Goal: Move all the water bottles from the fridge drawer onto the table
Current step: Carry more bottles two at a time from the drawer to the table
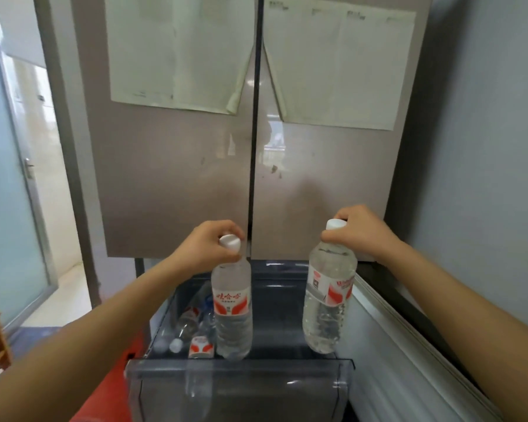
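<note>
Clear plastic, white caps, red-and-white labels: two water bottles are held above the open fridge drawer (pixel 241 368), one per hand. The left hand (pixel 209 245) curls its fingers round the neck of the left bottle (pixel 232 303) just under the cap. That bottle hangs upright over the drawer's middle. The right hand (pixel 358 229) grips the right bottle (pixel 328 300) the same way. This one hangs slightly tilted, over the drawer's right side. I cannot tell whether either base touches the drawer floor. Both bottles look full.

Several more bottles (pixel 189 324) lie on their sides at the drawer's left end, just beside the left bottle. The table is not in view. The closed fridge doors (pixel 180 178), with paper sheets (pixel 177 50) stuck on them, stand just beyond the hands.

Step in hand, as I read it: lift clear and carry to the table. Notes:
- A neck grip lets a full bottle swing, so raise both straight up until the bases pass the near rim, then turn away.
- Keep the fingers under the cap's collar, not on the cap alone.
- Chilled plastic is probably damp, so there is a slip risk and the grip should be firm.
- Set down base first, one bottle at a time.
- More trips are needed for the bottles lying in the drawer.
</note>
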`<state>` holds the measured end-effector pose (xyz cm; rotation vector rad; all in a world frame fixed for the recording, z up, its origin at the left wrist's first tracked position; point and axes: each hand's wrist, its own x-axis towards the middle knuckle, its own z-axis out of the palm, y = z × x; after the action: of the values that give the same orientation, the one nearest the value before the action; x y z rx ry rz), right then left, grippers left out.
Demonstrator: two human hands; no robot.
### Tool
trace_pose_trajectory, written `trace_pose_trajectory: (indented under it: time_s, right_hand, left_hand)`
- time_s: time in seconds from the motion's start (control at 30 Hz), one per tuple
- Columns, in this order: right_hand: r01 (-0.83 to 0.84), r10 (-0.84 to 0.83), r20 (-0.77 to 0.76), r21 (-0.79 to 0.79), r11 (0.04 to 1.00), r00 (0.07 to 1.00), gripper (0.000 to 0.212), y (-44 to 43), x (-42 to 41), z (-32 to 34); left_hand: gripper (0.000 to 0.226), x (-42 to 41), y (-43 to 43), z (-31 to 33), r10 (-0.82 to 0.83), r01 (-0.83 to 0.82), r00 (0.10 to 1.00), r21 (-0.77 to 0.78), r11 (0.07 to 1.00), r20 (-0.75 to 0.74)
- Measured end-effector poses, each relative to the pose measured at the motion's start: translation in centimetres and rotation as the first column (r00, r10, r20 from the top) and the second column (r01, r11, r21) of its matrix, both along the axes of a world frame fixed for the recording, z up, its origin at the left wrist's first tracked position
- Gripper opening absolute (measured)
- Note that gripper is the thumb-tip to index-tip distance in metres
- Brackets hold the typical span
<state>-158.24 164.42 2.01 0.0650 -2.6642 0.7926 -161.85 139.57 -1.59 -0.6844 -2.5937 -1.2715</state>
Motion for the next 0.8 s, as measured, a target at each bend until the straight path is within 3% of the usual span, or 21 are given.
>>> trace_pose_trajectory:
  time_s: [0.17,0.33,0.57,0.8]
  right_hand:
    - [0.187,-0.187,0.005,0.010,0.982,0.982,0.016,-1.4,4.7,-0.7]
    - [0.273,-0.272,0.028,-0.018,0.962,0.962,0.016,-2.2,9.2,-1.2]
    - [0.263,-0.266,0.099,0.041,0.964,0.959,0.024,-2.3,15.5,-3.0]
    - [0.101,-0.115,0.165,0.087,0.991,0.980,0.024,-1.4,21.9,-7.1]
  left_hand:
    - [0.028,3.9,-1.4,-1.7,-0.137,0.136,0.990,-0.064,0.989,-0.019]
    - [0.031,6.9,-2.5,-4.3,-0.158,0.158,0.987,-0.084,0.984,0.013]
    - [0.031,12.6,-3.6,-7.7,-0.119,0.126,0.991,-0.132,0.983,0.058]
    - [0.032,22.2,-4.0,-8.6,0.051,-0.046,0.998,-0.107,0.993,0.047]
